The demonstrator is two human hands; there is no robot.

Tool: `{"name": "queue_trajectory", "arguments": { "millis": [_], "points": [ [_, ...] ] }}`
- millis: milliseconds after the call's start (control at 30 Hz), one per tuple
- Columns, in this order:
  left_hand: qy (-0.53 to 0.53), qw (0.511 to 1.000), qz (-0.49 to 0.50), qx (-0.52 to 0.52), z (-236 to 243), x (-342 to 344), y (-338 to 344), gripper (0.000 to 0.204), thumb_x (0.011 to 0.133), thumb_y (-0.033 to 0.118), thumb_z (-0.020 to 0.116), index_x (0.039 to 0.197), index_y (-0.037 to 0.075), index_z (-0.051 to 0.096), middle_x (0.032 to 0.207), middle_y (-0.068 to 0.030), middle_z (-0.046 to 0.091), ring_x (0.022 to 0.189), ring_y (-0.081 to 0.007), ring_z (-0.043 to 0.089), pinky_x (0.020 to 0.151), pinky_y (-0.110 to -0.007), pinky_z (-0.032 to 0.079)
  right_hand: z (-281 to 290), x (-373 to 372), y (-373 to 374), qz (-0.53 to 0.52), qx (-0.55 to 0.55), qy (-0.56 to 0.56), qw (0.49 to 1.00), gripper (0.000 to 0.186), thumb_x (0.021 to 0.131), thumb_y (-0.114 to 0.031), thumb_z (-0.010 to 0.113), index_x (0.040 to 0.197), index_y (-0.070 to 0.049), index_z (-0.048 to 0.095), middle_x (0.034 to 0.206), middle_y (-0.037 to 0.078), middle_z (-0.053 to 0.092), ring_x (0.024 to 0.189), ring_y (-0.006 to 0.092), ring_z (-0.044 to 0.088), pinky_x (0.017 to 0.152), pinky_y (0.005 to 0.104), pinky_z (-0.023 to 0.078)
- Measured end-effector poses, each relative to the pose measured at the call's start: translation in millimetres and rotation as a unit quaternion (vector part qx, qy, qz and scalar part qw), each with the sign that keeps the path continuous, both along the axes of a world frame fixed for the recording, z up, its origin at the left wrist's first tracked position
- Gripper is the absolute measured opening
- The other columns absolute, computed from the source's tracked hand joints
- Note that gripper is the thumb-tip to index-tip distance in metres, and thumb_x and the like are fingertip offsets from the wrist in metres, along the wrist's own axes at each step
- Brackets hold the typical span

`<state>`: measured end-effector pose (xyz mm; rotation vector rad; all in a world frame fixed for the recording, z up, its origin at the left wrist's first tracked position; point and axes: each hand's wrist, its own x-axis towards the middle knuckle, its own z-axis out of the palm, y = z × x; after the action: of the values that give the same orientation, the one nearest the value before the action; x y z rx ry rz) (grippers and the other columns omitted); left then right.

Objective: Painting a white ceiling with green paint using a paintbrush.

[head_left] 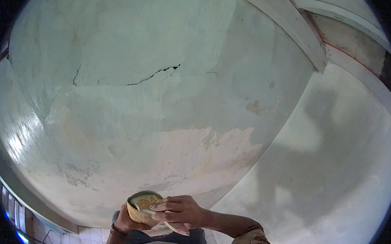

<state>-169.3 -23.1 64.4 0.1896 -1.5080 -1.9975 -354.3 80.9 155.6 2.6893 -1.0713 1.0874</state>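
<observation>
In the lower middle, my left hand (123,220), with a dark bracelet at the wrist, grips a round tan container (138,215) with pale, yellowish residue inside. My right hand (179,211) is closed on a pale flat tool (176,228), seemingly a scraper, whose pinkish end sticks out below the fingers; the rest is largely hidden. The right fingertips reach over the container's rim. Behind them is a pale green wall (94,116) with cracks and a patch of pinkish bare plaster (205,149) low on it.
A second wall (317,155) meets it in a corner at the right, under white beams (293,21). A recessed ledge or sill (32,202) with bars runs along the lower left. Pale floor tiles (88,235) show below, beside my legs.
</observation>
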Motion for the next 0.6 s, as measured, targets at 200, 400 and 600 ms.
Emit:
{"name": "queue_trajectory", "arguments": {
  "millis": [200, 400, 600],
  "points": [
    [-0.031, 1.000, 0.003, -0.003, 6, 1, -7, 0.069, 0.046, 0.000, 0.083, 0.109, -0.003, 0.055, 0.102, -0.0093, 0.063, 0.089, -0.0174, 0.061, 0.081, -0.034, 0.050, -13, -1, -5, -0.017, -0.051, -0.022, 0.998, 0.034, 0.081, -0.033, 0.053, 0.105, -0.009, 0.060, 0.103, 0.010, 0.060, 0.086, 0.0272, 0.063, 0.074, 0.0380, 0.054],
    [-0.068, 0.997, 0.014, -0.044, 13, -3, -3, 0.070, 0.046, 0.001, 0.084, 0.110, -0.002, 0.055, 0.102, -0.0096, 0.063, 0.091, -0.0173, 0.061, 0.082, -0.034, 0.050, -14, -3, 1, -0.025, -0.059, -0.047, 0.997, 0.038, 0.081, -0.038, 0.050, 0.101, -0.008, 0.062, 0.099, 0.010, 0.061, 0.088, 0.0268, 0.063, 0.076, 0.0375, 0.053],
    [-0.063, 0.998, -0.003, -0.008, 5, -3, -1, 0.073, 0.046, -0.001, 0.083, 0.113, -0.002, 0.054, 0.105, -0.0100, 0.062, 0.094, -0.0180, 0.060, 0.084, -0.034, 0.050, -26, -7, 0, -0.031, -0.040, -0.095, 0.994, 0.033, 0.072, -0.028, 0.060, 0.099, -0.007, 0.062, 0.098, 0.010, 0.061, 0.087, 0.0276, 0.063, 0.072, 0.0374, 0.054]
  ]
}}
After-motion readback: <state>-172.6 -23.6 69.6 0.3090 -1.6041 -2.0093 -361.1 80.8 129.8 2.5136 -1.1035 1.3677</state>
